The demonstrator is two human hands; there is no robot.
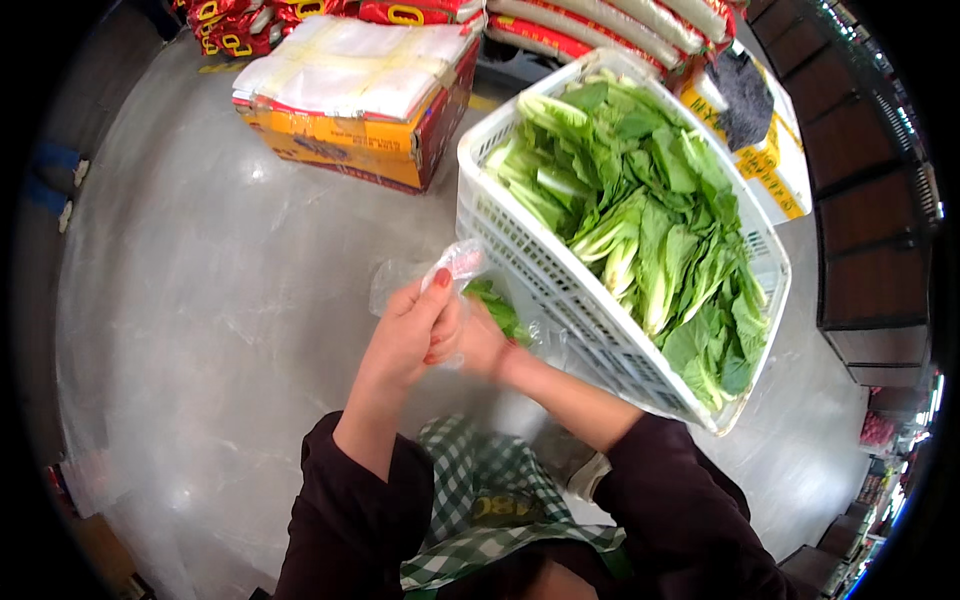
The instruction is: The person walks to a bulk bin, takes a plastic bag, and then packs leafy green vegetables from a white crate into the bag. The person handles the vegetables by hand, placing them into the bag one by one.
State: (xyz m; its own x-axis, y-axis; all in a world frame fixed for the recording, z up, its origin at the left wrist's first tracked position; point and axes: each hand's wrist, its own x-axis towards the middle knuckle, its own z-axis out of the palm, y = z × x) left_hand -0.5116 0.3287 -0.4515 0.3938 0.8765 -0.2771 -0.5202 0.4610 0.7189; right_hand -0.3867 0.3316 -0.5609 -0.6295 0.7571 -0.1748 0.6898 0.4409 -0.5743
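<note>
My left hand (414,324) is closed around the gathered top of a clear plastic bag (463,262), thumb uppermost. Pressed close beside it, my right hand (480,339) also grips the bag; it is motion-blurred and its fingers are partly hidden. Green leaves (496,309) show through the plastic behind my right wrist. Just to the right, a white plastic crate (555,277) with slotted walls is heaped with leafy green vegetables (637,217), pale stems among dark leaves. The crate stands slightly above the bag in the view, close to my right forearm.
A taped orange cardboard box (337,142) stands on the grey floor (225,300) ahead. Behind it lie stacked red-and-white sacks (585,30). A white box with yellow tape (780,165) sits beyond the crate, and dark cabinets (862,202) line the right side.
</note>
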